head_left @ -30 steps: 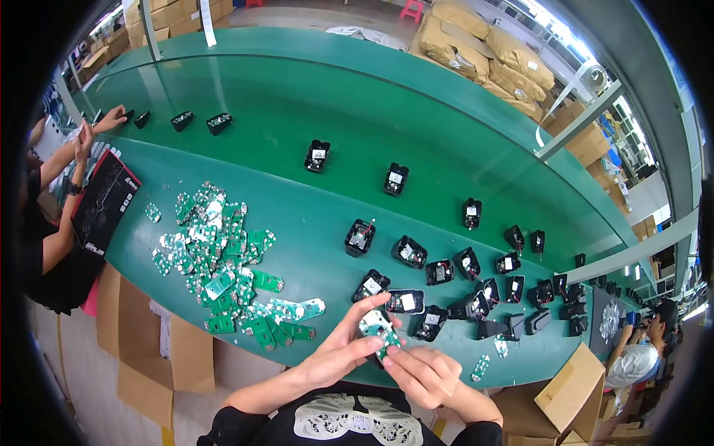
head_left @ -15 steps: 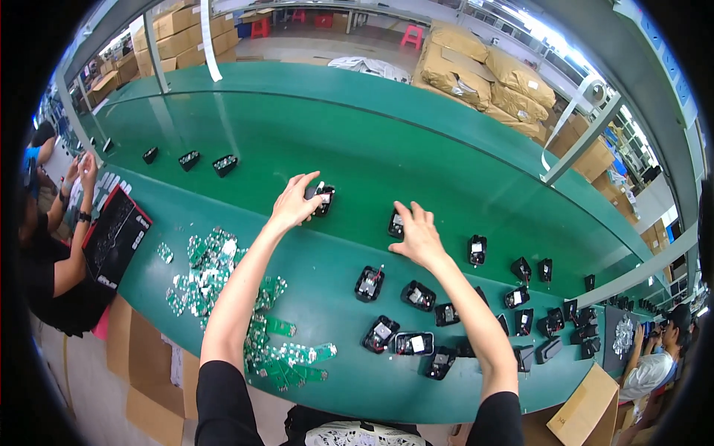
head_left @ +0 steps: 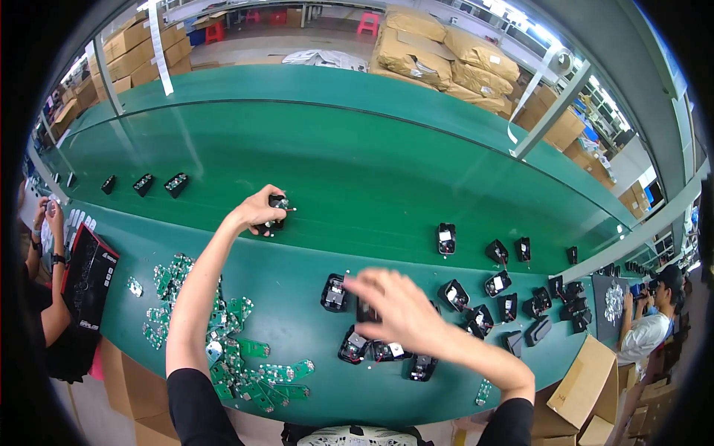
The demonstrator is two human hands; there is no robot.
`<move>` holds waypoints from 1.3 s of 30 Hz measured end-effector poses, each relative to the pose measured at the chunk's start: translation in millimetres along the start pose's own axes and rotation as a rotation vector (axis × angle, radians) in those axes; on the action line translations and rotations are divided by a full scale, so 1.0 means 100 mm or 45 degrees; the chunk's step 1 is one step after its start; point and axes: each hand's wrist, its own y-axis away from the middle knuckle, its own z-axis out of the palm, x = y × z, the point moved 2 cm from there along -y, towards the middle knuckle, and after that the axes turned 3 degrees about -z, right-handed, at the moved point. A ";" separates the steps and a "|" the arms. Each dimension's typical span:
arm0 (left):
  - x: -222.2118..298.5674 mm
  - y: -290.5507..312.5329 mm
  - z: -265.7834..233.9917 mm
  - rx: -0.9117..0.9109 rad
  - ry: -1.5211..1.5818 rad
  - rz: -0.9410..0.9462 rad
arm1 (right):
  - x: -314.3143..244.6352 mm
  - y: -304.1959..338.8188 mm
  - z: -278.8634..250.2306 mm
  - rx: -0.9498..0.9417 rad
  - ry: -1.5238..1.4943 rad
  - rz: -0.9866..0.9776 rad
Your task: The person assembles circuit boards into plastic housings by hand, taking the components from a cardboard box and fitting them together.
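Observation:
My left hand (head_left: 256,213) is stretched far out over the green conveyor belt (head_left: 357,156) and grips a small black housing (head_left: 280,202) that rests on or just above the belt. My right hand (head_left: 398,306) is nearer to me and blurred by motion. Its fingers curl around another black housing (head_left: 366,311), above a cluster of similar black housings (head_left: 372,348) on the green table (head_left: 297,312). A pile of green circuit boards (head_left: 230,357) lies under my left forearm.
More black housings (head_left: 483,297) spread to the right, and three (head_left: 156,182) sit far left on the belt. A black box (head_left: 85,279) and a co-worker's arms (head_left: 44,245) are at left. Another person (head_left: 654,312) and cardboard boxes (head_left: 587,379) are at right.
Both hands left the piece held near my body and reached out to the belt. The left now grips the far housing; the right has drawn back toward me with a housing.

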 end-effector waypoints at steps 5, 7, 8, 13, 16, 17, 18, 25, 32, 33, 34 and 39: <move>0.12 0.72 0.27 -0.347 0.178 0.130 | -0.52 0.65 0.22 -0.182 -0.118 -0.165; 0.03 1.02 0.48 -0.515 0.151 0.181 | -0.55 0.77 0.41 -0.219 -0.009 -0.178; -0.01 1.18 0.57 -0.582 0.090 0.111 | -0.53 0.80 0.51 -0.246 0.124 -0.179; -0.17 1.58 0.79 -0.419 -0.104 0.081 | -0.60 0.89 0.62 -0.247 0.243 -0.190; 0.05 1.87 0.75 -0.251 -0.147 0.150 | -0.63 0.97 0.66 -0.239 0.258 -0.147; 0.07 1.94 0.73 -0.243 -0.150 0.156 | -0.64 0.99 0.65 -0.231 0.265 -0.150; 0.04 1.98 0.70 -0.175 -0.049 0.187 | -0.65 0.99 0.65 -0.230 0.270 -0.125; 0.09 2.62 1.25 -0.606 1.449 0.174 | -0.72 1.04 0.09 0.363 -0.684 0.272; 0.24 2.91 1.69 -0.780 1.234 0.334 | -0.85 0.88 0.00 0.452 -0.849 0.216; 0.27 2.92 1.66 -0.803 1.196 0.289 | -0.86 0.85 -0.03 0.393 -0.814 0.178; 0.27 2.92 1.66 -0.802 1.200 0.284 | -0.86 0.81 -0.08 0.366 -0.608 0.072; 0.25 2.88 1.69 -0.941 1.548 0.163 | -0.85 0.91 -0.13 0.384 -0.447 0.065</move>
